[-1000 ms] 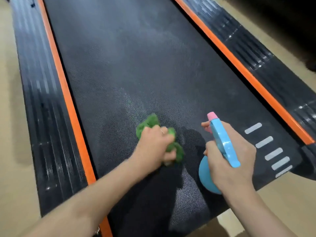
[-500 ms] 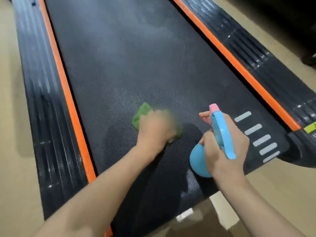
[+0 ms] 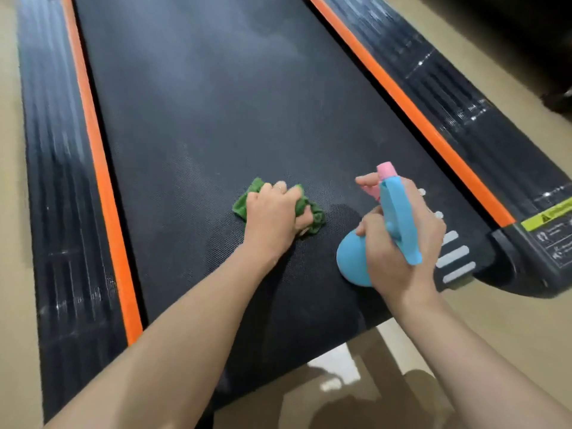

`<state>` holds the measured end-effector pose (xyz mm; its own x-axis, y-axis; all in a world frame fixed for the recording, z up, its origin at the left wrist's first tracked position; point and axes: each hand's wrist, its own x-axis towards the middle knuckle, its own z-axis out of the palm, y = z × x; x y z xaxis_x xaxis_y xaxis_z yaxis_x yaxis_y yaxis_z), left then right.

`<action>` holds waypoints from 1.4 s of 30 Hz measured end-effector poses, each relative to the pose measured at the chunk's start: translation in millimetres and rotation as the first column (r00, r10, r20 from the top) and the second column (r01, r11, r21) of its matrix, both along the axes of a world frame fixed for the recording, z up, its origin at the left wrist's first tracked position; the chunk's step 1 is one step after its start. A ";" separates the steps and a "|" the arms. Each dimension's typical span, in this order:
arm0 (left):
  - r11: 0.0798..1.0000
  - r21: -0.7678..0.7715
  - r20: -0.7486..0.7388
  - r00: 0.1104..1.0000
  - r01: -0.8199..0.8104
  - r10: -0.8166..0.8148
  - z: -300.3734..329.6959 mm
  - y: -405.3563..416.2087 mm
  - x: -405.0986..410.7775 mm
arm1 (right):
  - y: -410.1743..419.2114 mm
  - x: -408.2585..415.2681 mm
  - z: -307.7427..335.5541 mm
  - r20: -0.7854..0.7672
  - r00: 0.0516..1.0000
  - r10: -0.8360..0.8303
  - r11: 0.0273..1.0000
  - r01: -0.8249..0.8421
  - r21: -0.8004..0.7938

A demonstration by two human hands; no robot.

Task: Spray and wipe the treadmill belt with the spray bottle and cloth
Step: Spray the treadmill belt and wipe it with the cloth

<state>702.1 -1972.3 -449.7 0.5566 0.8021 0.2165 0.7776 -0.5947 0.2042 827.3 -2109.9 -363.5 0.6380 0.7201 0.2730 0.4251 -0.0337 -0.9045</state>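
The black treadmill belt (image 3: 216,103) runs away from me between two orange strips. My left hand (image 3: 272,213) grips a bunched green cloth (image 3: 314,213) and presses it on the belt near its near end. My right hand (image 3: 402,243) holds a blue spray bottle (image 3: 399,218) with a pink nozzle just above the belt, to the right of the cloth. Its index finger lies on the pink trigger. The nozzle points away from me up the belt.
Black ribbed side rails (image 3: 62,181) flank the belt, each edged by an orange strip (image 3: 411,109). White stripes (image 3: 455,255) mark the belt's right near corner. A yellow warning label (image 3: 548,216) sits on the right rail end. Beige floor (image 3: 510,320) surrounds the treadmill.
The left hand with the cloth has slid a little up and left on the belt and then settled. The view has shifted, showing more of the belt's near end and the floor.
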 end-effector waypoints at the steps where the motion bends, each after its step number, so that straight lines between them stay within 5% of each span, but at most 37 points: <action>1: 0.999 0.022 -0.006 0.999 -0.037 0.038 0.2 6.6 6.8 | -0.3 2.1 -2.3 -0.002 1.000 0.007 1.000 -0.007 0.028; 4: 0.996 0.049 -0.006 0.997 -0.074 0.074 2.4 -1.2 9.0 | 1.9 6.7 -6.9 0.031 0.999 0.017 0.999 -0.018 0.037; 10: 0.989 -0.077 -0.065 0.989 0.128 -0.134 6.0 -97.3 -45.3 | -0.1 2.2 -4.8 0.005 1.000 -0.027 1.000 0.027 0.002; 15: 0.962 -0.010 -0.079 0.958 0.275 -0.275 -1.3 -47.2 -34.9 | 5.2 0.2 -2.1 0.026 0.996 -0.088 0.993 0.089 -0.079; 27: 0.982 0.067 -0.090 0.981 0.176 -0.169 -2.9 53.4 29.1 | 26.1 -7.3 -4.8 0.007 0.985 -0.172 0.985 0.172 -0.002; 35: 0.970 -0.023 -0.032 0.970 0.242 -0.242 2.8 -51.3 -41.1 | 22.3 -9.3 5.3 0.003 0.994 -0.112 0.994 0.112 0.000; 42: 0.999 -0.028 -0.039 0.999 0.028 -0.029 3.1 -135.1 -66.9 | -26.1 2.0 1.9 0.046 0.998 0.048 0.997 -0.051 0.063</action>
<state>635.2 -2107.4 -446.6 0.5870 0.7910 0.1723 0.7681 -0.6114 0.1903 829.2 -2136.1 -361.6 0.5884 0.7305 0.3465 0.4646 0.0453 -0.8844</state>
